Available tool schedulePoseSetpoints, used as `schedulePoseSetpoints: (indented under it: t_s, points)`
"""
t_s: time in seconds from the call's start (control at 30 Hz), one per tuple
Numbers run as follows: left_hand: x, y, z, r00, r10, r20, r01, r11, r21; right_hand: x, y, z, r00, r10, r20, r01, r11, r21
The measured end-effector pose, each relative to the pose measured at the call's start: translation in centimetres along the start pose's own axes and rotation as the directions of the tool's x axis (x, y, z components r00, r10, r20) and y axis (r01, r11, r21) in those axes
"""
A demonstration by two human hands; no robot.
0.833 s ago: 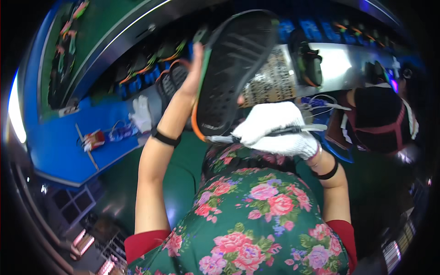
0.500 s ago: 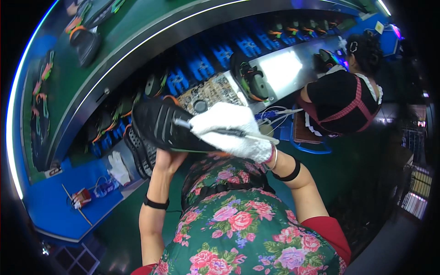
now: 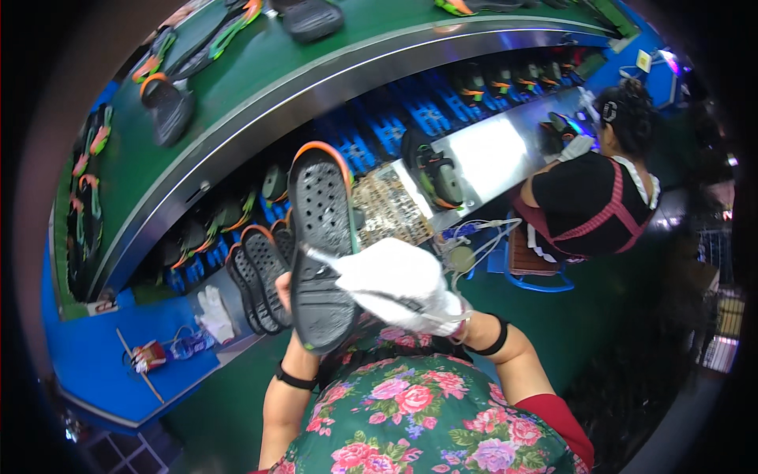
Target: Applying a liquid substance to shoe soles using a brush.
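Black sole (image 3: pixel 322 217) held out before the floral garment (image 3: pixel 414 393).
My left hand (image 3: pixel 283 291) grips its edge from behind, presumably leaving the face free for the slim tool (image 3: pixel 319 255) my gloved right hand (image 3: pixel 399 284) pinches; tip contact is hard to judge. On my feed, more soles (image 3: pixel 262 254) line up leftward.

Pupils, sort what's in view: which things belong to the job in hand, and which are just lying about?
In the job:
black sole, in the left hand
pen-like tool, in the gloved right hand

Apparently just lying about:
white glove
red packet
thin stick
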State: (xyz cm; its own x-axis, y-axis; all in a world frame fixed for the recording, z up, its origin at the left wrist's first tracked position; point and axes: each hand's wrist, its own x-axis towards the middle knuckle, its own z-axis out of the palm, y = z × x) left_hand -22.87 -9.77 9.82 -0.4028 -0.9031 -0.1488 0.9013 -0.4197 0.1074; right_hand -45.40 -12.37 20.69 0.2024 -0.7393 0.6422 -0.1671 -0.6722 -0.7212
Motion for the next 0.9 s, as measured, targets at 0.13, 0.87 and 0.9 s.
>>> schedulePoseSetpoints:
  t_s: [0.13, 0.87, 0.9]
  points:
    - [1.6, -2.1, 2.7, 0.993, -0.024, -0.117, 0.025, 1.0, 0.006, 1.0, -0.1, -1.3, 0.998, 0.006, 0.063, -0.003, 0.999, -0.047]
    - [0.9, -2.7, 1.4, 0.983, -0.174, 0.057, 0.182, 0.969, -0.169, 4.0, 0.1, 0.0, 0.994, 0.015, 0.104, 0.001, 0.989, -0.15]
    - [0.8, -2.5, 1.4, 0.985, -0.171, 0.035, 0.175, 0.973, -0.15, 4.2, 0.0, 0.0, 0.993, -0.02, 0.116, 0.039, 0.984, -0.172]
